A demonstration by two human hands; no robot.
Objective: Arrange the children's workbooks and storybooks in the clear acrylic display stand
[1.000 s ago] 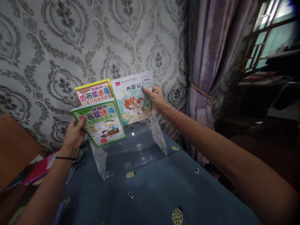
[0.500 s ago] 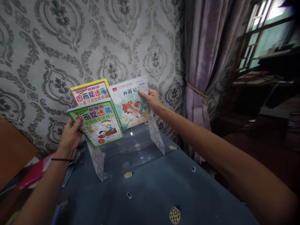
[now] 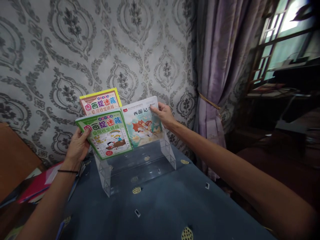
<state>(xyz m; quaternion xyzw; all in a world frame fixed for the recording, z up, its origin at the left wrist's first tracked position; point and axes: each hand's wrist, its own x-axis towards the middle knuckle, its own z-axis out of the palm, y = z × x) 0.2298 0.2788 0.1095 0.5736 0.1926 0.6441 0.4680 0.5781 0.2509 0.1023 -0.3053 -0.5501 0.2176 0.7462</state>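
Observation:
A clear stepped book rack (image 3: pixel 168 154) stands on the table. My left hand (image 3: pixel 78 143) grips the left edge of a green-bordered picture book (image 3: pixel 110 136), thumb on its front cover. Behind it rises a yellow-topped book (image 3: pixel 100 100) with a similar title, its lower part hidden. My right hand (image 3: pixel 163 115) is closed on the upper right edge of a white book (image 3: pixel 142 121) with an orange and teal picture. That book stands upright in the rack, beside the green one and partly overlapped by it.
A blue cloth (image 3: pixel 160 206) with pineapple prints covers the table. At the left lie a pink folder (image 3: pixel 37 185) and other books, near an orange-brown panel (image 3: pixel 17 160). Patterned wallpaper (image 3: pixel 82 50) is behind the rack, and a tied purple curtain (image 3: pixel 212 83) hangs to its right.
My right hand has lowered the white book further down into the rack, beside the green book. My left hand keeps hold of the green book; the view has shifted slightly.

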